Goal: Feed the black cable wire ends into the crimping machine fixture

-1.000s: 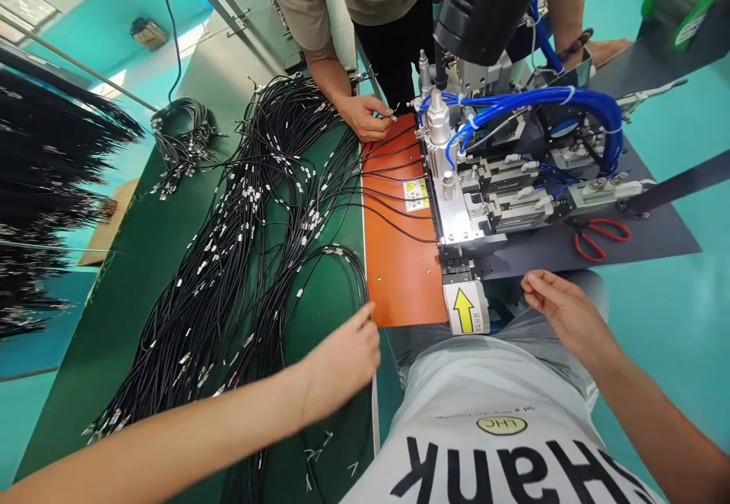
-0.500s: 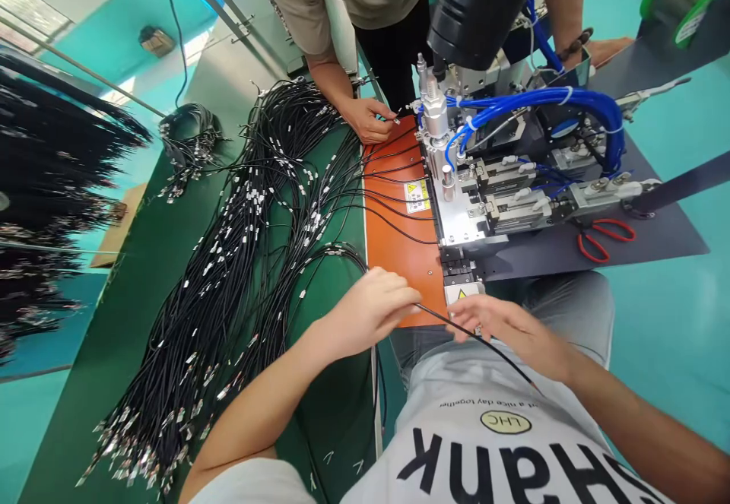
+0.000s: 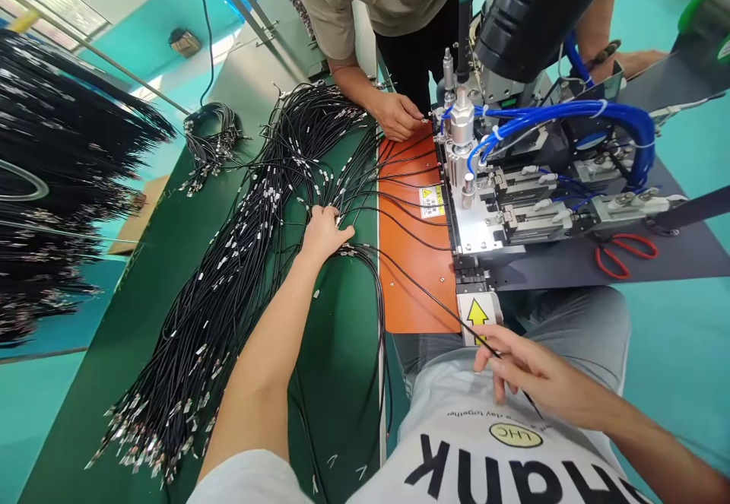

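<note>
My right hand (image 3: 522, 367), in front of my shirt, pinches a thin black cable (image 3: 422, 288) near one end. That cable runs from my fingers up across the orange plate to the green table. My left hand (image 3: 324, 232) reaches onto the bundle of black cables (image 3: 228, 238) with white labels, thumb spread away from the fingers. Its fingertips are partly hidden among the cables. Just below it, a smaller group of curved cables (image 3: 373, 276) hangs over the table edge. Several cables cross the orange plate (image 3: 416, 261) into the metal machine (image 3: 473, 223).
Across the table, a co-worker's hand (image 3: 401, 116) works at the machine's far end. Red-handled scissors (image 3: 626, 255) lie on the dark plate at right. Blue air hoses (image 3: 570, 111) arch over the machine. More black cables (image 3: 68, 124) hang from a rack at left.
My left hand has let go of the cable and moved up-left onto the bundle. My right hand has closed on the cable and shifted slightly right and down. The view has shifted a little.
</note>
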The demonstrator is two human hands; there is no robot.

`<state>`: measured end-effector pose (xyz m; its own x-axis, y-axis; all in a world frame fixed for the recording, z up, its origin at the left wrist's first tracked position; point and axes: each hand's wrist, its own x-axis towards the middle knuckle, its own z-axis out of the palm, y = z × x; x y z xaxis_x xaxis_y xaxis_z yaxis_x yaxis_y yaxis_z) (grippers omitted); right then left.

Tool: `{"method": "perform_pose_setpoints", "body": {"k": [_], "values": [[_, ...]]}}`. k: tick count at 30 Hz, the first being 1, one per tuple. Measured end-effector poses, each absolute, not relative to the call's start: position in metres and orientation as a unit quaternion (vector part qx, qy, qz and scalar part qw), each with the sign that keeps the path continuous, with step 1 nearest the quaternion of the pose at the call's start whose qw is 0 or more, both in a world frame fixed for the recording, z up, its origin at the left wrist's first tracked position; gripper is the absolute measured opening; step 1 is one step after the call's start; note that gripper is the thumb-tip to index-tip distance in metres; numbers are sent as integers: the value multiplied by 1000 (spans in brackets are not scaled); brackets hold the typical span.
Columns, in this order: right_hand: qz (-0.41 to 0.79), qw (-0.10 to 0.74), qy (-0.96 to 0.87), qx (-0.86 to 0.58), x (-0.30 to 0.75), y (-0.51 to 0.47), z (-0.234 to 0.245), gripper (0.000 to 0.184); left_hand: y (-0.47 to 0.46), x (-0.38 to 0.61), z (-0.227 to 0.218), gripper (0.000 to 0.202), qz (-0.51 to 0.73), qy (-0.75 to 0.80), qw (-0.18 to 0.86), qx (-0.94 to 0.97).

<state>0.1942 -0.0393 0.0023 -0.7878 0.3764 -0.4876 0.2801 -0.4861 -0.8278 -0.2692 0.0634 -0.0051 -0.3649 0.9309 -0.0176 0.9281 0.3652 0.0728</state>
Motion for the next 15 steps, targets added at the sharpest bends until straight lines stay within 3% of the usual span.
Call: {"method": "perform_pose_setpoints", "body": {"k": [5,11,15], "values": [[790,30,-505,-345,199,-39,5,49,79,-259,-17,23,37,815,25,578],[780,19,-520,-347,198,-37,4,47,103,-246,-11,20,38,805,25,591],[743,19,-573,-344,190,-31,10,43,85,-203,24,28,43,793,13,608]]}}
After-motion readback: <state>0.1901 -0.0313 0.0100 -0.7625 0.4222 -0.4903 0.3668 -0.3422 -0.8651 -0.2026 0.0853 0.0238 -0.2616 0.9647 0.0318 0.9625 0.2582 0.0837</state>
